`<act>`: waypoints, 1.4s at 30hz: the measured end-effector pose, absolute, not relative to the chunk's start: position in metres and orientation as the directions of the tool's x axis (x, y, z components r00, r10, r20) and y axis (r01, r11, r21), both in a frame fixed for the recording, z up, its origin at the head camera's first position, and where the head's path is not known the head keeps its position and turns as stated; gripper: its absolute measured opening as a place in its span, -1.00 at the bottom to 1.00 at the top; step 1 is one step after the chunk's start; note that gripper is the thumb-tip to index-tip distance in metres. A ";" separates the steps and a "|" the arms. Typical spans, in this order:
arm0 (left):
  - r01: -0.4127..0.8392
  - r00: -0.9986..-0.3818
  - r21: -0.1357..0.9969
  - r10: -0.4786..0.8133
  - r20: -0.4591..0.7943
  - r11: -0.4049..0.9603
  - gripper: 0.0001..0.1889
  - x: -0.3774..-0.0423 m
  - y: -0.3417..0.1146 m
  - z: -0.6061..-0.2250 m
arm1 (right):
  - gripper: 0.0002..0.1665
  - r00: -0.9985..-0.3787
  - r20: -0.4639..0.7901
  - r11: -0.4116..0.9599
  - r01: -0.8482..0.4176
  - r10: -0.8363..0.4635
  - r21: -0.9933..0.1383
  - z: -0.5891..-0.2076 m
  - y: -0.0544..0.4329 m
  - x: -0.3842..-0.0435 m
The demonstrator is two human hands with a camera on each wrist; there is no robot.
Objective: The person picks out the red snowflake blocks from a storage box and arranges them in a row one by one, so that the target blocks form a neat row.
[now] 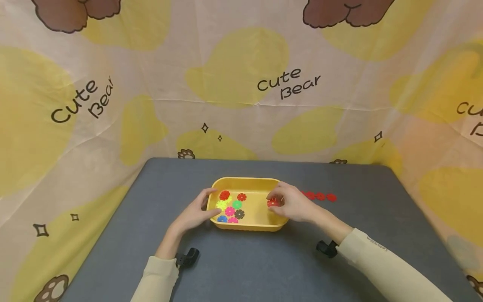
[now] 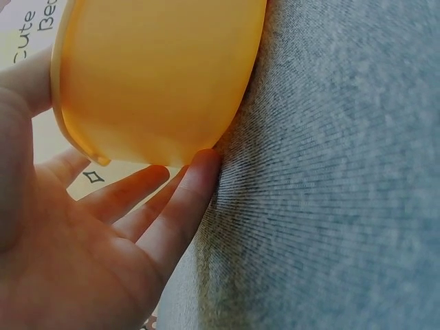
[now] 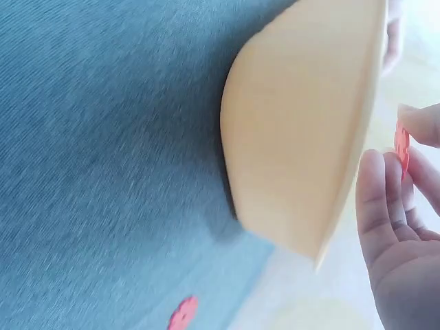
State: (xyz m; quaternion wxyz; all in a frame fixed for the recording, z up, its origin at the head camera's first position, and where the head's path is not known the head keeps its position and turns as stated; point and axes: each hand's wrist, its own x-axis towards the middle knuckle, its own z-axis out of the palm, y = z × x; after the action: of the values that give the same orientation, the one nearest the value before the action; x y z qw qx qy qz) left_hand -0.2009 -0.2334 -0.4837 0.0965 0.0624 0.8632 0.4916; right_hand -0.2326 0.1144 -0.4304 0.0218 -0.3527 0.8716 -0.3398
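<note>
A yellow plastic tray (image 1: pixel 247 227) sits on the table with several flower-shaped plastic discs in its left half, among them a red disc (image 1: pixel 242 196), a green disc (image 1: pixel 237 204) and a blue disc (image 1: pixel 222 219). My left hand (image 1: pixel 193 214) holds the tray's left end, thumb over the rim and fingertips against the outer wall (image 2: pixel 158 82). Above the tray's right end, my right hand (image 1: pixel 296 203) pinches a red flower-shaped disc (image 3: pixel 402 148) between thumb and fingers, close by the rim.
On the grey table (image 1: pixel 241 264), a row of red discs (image 1: pixel 320 196) lies right of the tray, partly hidden by the right hand. A printed cloth (image 1: pixel 234 126) hangs behind and beside the table. Each wrist wears a black camera (image 1: pixel 326 248).
</note>
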 end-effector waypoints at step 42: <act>0.013 -0.974 0.856 0.201 -0.106 0.516 -0.22 -0.194 -0.236 -0.481 | -0.64 -0.960 0.181 0.754 -0.279 -0.213 -0.595 -0.453 0.289 -0.253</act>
State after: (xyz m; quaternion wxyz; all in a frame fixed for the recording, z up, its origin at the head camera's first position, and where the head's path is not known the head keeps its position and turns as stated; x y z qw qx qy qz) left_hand -0.1936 -0.2356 -0.4811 0.0964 0.0619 0.8654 0.4878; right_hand -0.2530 0.2893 -0.4530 -0.0507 -0.1317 0.9350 -0.3253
